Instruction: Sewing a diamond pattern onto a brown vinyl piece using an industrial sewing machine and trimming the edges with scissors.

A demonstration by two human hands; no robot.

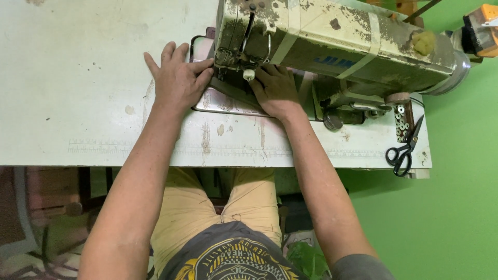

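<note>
Both hands lie flat and open on the tabletop [78, 103] beneath the sewing machine [332, 46]: left hand [178, 78] at nine o'clock of the needle [249, 75], right hand [276, 89] nearer, at five o'clock, gripping nothing.

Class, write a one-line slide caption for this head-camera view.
Left hand and right hand rest flat beside the needle of a worn industrial sewing machine; black scissors lie at the table's edge.

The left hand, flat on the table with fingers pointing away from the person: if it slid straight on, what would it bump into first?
The left hand points up and slightly right. Its fingertips already sit beside the sewing machine head, so the head's lower left end would likely come first, though depth is hard to judge here.
</note>
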